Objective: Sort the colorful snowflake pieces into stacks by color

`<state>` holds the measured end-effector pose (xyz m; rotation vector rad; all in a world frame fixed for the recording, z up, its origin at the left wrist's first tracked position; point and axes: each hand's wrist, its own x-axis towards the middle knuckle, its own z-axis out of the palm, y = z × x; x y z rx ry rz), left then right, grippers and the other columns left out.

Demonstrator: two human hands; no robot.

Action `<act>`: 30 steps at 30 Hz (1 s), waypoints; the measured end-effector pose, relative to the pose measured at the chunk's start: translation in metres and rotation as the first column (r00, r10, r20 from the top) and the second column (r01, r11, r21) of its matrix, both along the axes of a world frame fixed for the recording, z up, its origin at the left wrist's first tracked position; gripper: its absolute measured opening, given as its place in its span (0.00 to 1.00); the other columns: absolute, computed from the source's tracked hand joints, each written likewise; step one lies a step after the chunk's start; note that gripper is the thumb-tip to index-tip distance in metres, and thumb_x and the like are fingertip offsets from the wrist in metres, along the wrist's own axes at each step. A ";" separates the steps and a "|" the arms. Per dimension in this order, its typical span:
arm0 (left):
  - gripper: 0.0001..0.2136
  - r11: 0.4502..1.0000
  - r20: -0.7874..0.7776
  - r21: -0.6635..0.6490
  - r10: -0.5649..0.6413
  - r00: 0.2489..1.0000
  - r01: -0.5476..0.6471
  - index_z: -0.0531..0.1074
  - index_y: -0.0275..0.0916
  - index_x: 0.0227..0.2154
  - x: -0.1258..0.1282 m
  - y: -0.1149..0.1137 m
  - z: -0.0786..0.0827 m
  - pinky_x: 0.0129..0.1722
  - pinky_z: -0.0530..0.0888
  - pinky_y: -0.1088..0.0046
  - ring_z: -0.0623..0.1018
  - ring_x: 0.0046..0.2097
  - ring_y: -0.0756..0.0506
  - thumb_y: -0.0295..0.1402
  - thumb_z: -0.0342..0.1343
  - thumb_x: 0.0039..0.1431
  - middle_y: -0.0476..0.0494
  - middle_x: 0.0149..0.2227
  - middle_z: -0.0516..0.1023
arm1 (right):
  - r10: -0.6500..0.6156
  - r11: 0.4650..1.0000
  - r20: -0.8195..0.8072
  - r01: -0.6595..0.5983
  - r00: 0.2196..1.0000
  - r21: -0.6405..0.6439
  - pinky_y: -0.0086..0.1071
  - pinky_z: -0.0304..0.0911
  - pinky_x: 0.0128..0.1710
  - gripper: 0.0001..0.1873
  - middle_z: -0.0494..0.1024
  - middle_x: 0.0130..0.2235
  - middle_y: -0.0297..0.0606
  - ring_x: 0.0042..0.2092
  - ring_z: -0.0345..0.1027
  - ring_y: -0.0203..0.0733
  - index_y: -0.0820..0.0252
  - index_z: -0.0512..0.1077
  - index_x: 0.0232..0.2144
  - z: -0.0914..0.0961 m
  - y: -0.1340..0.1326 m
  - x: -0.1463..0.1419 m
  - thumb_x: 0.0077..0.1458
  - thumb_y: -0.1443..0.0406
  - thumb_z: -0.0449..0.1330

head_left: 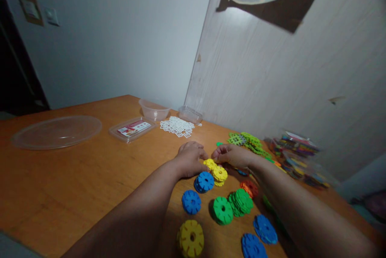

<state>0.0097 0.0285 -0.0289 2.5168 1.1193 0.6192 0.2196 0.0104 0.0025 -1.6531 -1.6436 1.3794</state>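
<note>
Notched plastic discs lie in small stacks in front of me. My left hand (pixel 191 159) curls its thumb and fingers around the left side of a yellow disc stack (pixel 210 164). Just across from it, my right hand (pixel 231 155) has its fingers pinched together at the stack's far edge; what they hold, if anything, is hidden. Touching that stack on the near side is another yellow stack (pixel 220 174). Closer to me are blue discs (pixel 205 181), a second blue stack (pixel 191 202), green discs (pixel 223 210) and a large yellow stack (pixel 191 238). Orange discs (pixel 249 188) sit beside my right forearm.
White lattice pieces (pixel 177 126) are heaped near the wall, beside a clear bowl (pixel 154 110) and clear tub (pixel 190 114). Left of them lie a labelled lid (pixel 132 129) and an oval lid (pixel 57 132). Light-green pieces (pixel 250 142) and colourful packs (pixel 295 144) are at right.
</note>
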 end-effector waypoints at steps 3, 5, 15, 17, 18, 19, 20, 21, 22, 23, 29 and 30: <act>0.21 1.000 -0.004 0.007 0.002 1.000 -0.002 0.78 0.49 0.41 0.000 0.000 0.000 0.58 0.61 0.61 0.67 0.58 0.38 0.49 0.63 0.43 0.45 0.54 0.72 | -0.031 0.999 -0.035 0.031 0.999 -0.018 0.23 0.61 0.22 0.04 0.73 0.20 0.31 0.21 0.64 0.31 0.60 0.70 0.27 0.001 -0.001 -0.003 0.45 0.68 0.62; 0.21 1.000 -0.004 0.004 0.003 1.000 -0.003 0.78 0.50 0.41 0.000 0.000 0.000 0.58 0.62 0.61 0.66 0.58 0.38 0.49 0.63 0.43 0.45 0.54 0.72 | -0.038 0.998 -0.040 0.037 0.998 -0.043 0.23 0.62 0.23 0.03 0.74 0.21 0.32 0.21 0.65 0.31 0.60 0.70 0.26 0.004 -0.003 -0.004 0.45 0.67 0.62; 0.18 1.000 0.052 0.021 0.013 0.999 -0.014 0.77 0.46 0.41 0.001 0.003 -0.002 0.53 0.65 0.64 0.69 0.54 0.39 0.42 0.60 0.45 0.46 0.48 0.75 | -0.176 0.972 0.017 0.171 0.984 0.161 0.24 0.51 0.19 0.10 0.70 0.20 0.30 0.20 0.59 0.30 0.59 0.66 0.27 0.033 -0.011 0.030 0.43 0.61 0.62; 0.15 0.999 0.089 0.018 0.046 0.995 -0.048 0.77 0.45 0.39 0.003 0.004 -0.002 0.50 0.67 0.65 0.71 0.50 0.40 0.38 0.58 0.46 0.45 0.44 0.76 | -0.229 0.955 0.059 0.212 0.972 0.208 0.24 0.48 0.19 0.12 0.68 0.19 0.28 0.19 0.57 0.29 0.58 0.65 0.28 0.032 -0.010 0.047 0.42 0.60 0.62; 0.14 0.998 0.112 0.016 0.058 0.992 -0.060 0.77 0.44 0.38 0.003 0.004 -0.002 0.49 0.68 0.65 0.72 0.49 0.41 0.36 0.57 0.47 0.45 0.42 0.77 | -0.235 0.951 0.094 0.209 0.967 0.227 0.24 0.48 0.19 0.12 0.67 0.20 0.27 0.20 0.56 0.29 0.59 0.65 0.28 0.030 -0.009 0.054 0.42 0.59 0.62; 0.13 0.998 0.135 0.015 0.065 0.989 -0.068 0.77 0.42 0.37 0.004 0.004 -0.002 0.49 0.68 0.65 0.72 0.48 0.41 0.35 0.56 0.47 0.45 0.40 0.77 | -0.226 0.951 0.138 0.188 0.964 0.245 0.25 0.48 0.20 0.12 0.66 0.20 0.27 0.21 0.56 0.29 0.59 0.65 0.28 0.026 -0.008 0.061 0.42 0.59 0.62; 0.13 0.997 0.155 0.013 0.073 0.985 -0.076 0.77 0.41 0.37 0.004 0.004 -0.001 0.48 0.68 0.65 0.72 0.47 0.41 0.34 0.56 0.47 0.44 0.40 0.77 | -0.205 0.953 0.189 0.152 0.960 0.262 0.25 0.49 0.20 0.12 0.66 0.21 0.27 0.21 0.56 0.29 0.59 0.65 0.27 0.022 -0.008 0.065 0.42 0.59 0.62; 0.13 0.996 0.172 0.008 0.084 0.981 -0.087 0.77 0.40 0.36 0.004 0.004 -0.001 0.48 0.69 0.64 0.73 0.47 0.41 0.34 0.55 0.48 0.43 0.40 0.77 | -0.174 0.956 0.243 0.105 0.954 0.273 0.25 0.49 0.21 0.12 0.67 0.21 0.28 0.22 0.56 0.30 0.60 0.66 0.26 0.018 -0.008 0.068 0.42 0.59 0.63; 0.13 0.995 0.188 0.000 0.100 0.977 -0.102 0.77 0.40 0.37 0.005 0.005 -0.001 0.48 0.69 0.64 0.73 0.46 0.41 0.33 0.55 0.48 0.43 0.40 0.77 | -0.138 0.960 0.292 0.055 0.946 0.274 0.25 0.50 0.22 0.13 0.67 0.22 0.28 0.23 0.57 0.30 0.60 0.66 0.26 0.013 -0.008 0.070 0.42 0.58 0.63; 0.13 0.993 0.201 -0.009 0.117 0.973 -0.117 0.77 0.39 0.37 0.005 0.005 -0.001 0.48 0.69 0.65 0.73 0.46 0.41 0.33 0.55 0.47 0.42 0.40 0.77 | -0.106 0.964 0.334 0.015 0.937 0.266 0.25 0.50 0.22 0.13 0.68 0.22 0.29 0.24 0.57 0.31 0.60 0.66 0.25 0.009 -0.008 0.070 0.43 0.58 0.64; 0.12 0.988 0.235 -0.016 0.154 0.960 -0.155 0.78 0.38 0.35 0.006 0.005 -0.001 0.48 0.69 0.66 0.74 0.44 0.43 0.30 0.52 0.48 0.43 0.37 0.78 | -0.061 0.973 0.546 -0.072 0.836 0.218 0.25 0.49 0.22 0.18 0.70 0.24 0.29 0.25 0.59 0.33 0.59 0.67 0.31 -0.002 -0.012 0.066 0.41 0.57 0.67; 0.12 0.988 0.230 -0.014 0.154 0.961 -0.155 0.78 0.38 0.34 0.006 0.005 -0.001 0.47 0.69 0.65 0.74 0.44 0.43 0.29 0.52 0.49 0.43 0.37 0.78 | -0.055 0.975 0.570 -0.080 0.820 0.208 0.26 0.49 0.23 0.18 0.70 0.25 0.29 0.26 0.60 0.33 0.58 0.66 0.31 -0.002 -0.011 0.066 0.41 0.58 0.68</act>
